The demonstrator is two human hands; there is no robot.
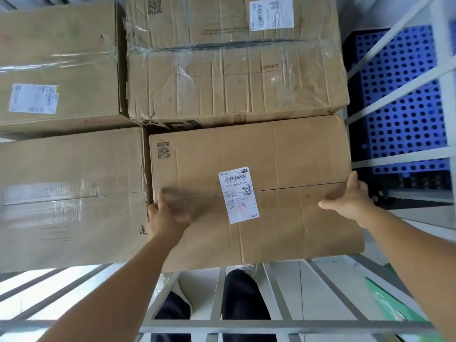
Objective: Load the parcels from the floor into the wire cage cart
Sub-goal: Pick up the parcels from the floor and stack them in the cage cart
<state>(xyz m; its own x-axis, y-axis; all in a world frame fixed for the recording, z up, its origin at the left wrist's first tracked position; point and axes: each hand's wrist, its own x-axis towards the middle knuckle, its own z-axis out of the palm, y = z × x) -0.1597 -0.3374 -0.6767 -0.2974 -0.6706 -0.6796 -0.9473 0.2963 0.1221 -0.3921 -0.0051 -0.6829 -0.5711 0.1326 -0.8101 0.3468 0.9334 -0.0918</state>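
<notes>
The brown rectangular cardboard parcel (259, 193) with a white shipping label (238, 195) on its top face is lying flat inside the grey metal wire cage cart (271, 324), at the near right of the load. Its long axis is running left to right across the view, and a taped seam is running along that same axis through the middle of the top. The label is sitting upright across the seam, with its barcode toward the far side. The parcel's near edge is jutting out over the cart's near bars.

The left hand (167, 213) is resting at the parcel's left end, with the fingers reaching into the narrow gap beside the neighbouring box; it is blurred, so whether it is gripping cannot be told. The right hand (350, 201) is pressing against the parcel's right end with the fingers fairly straight and the thumb lying out across the top face.

Three other brown cardboard boxes are surrounding it: a tape-wrapped box (71, 198) touching its left side, a crumpled box (234, 65) with clear tape directly behind it, and a box (59, 65) with a white label at the far left. To the right, beyond the cart's bars, a blue perforated plastic panel (399, 104) is lying lower down. Below the near bars, the person's dark trouser legs (244, 297) and white shoes are showing above a pale floor (320, 287).
</notes>
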